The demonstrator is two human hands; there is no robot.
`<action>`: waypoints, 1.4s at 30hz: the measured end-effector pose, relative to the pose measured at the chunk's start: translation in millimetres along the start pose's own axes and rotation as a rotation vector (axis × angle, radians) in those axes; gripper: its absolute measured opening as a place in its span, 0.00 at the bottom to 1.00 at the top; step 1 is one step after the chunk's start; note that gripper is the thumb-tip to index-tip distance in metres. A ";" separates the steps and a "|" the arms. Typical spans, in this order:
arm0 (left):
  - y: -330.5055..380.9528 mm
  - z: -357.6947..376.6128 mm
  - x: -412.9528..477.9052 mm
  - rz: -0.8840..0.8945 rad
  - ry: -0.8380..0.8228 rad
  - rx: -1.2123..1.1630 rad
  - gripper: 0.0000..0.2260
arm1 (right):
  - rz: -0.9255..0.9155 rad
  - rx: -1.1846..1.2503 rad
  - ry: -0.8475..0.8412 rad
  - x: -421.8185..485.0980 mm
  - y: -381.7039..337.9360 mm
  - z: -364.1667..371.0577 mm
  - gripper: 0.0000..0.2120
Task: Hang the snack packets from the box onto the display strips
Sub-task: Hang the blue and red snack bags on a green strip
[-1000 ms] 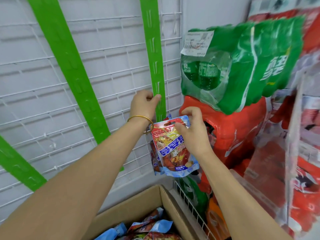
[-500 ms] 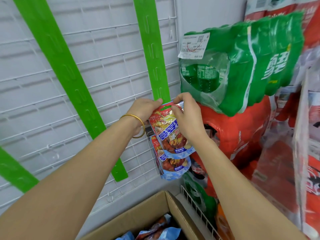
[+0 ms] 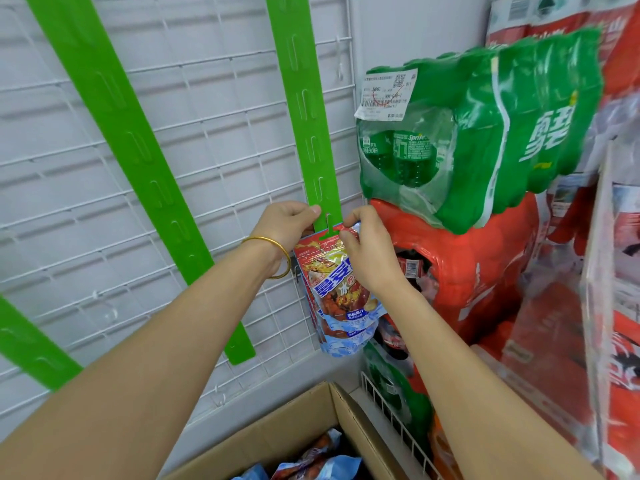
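Two grips pinch: left grip (image 3: pixel 287 220) the green strip (image 3: pixel 304 116), right grip (image 3: pixel 367 251) the red-blue packet (image 3: pixel 332 285).

Snack packets (image 3: pixel 341 289) hang on the strip (image 3: pixel 304 109) — box (image 3: pixel 301 424) below.

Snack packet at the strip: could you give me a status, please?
Left hand pinching strip. Right hand pinching packet top at the tab. Nothing blocking.

Left hand (image 3: pixel 285 220) pinches the green plastic display strip (image 3: pixel 304 109); right hand (image 3: pixel 367 251) holds a red-and-blue foil snack packet (image 3: pixel 332 271) against it.
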State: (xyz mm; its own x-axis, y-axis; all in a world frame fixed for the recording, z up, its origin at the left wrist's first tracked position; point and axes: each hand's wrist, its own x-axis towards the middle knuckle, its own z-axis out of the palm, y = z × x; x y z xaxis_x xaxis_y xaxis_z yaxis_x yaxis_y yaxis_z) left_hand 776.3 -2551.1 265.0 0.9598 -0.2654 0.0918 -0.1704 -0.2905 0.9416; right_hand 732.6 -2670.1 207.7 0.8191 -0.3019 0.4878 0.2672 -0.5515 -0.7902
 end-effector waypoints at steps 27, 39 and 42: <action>-124.5 -10.9 -123.3 0.114 0.205 0.276 0.10 | 0.098 -0.487 -0.891 -113.7 3.4 14.2 0.11; -269.3 37.3 -175.9 -0.389 -0.330 0.806 0.21 | 0.132 -0.630 -1.157 -114.4 4.0 20.3 0.18; -280.8 51.9 -174.6 -0.375 -0.299 0.881 0.19 | 0.127 -0.652 -1.186 -112.3 3.7 21.0 0.19</action>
State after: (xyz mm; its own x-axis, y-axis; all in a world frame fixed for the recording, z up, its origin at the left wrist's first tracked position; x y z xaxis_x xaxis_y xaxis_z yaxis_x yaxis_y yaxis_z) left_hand 645.0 -2470.8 -32.2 0.9103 -0.2026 -0.3609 -0.0894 -0.9477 0.3063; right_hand 652.3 -2622.0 142.2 0.8489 0.2843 -0.4456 0.1419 -0.9346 -0.3261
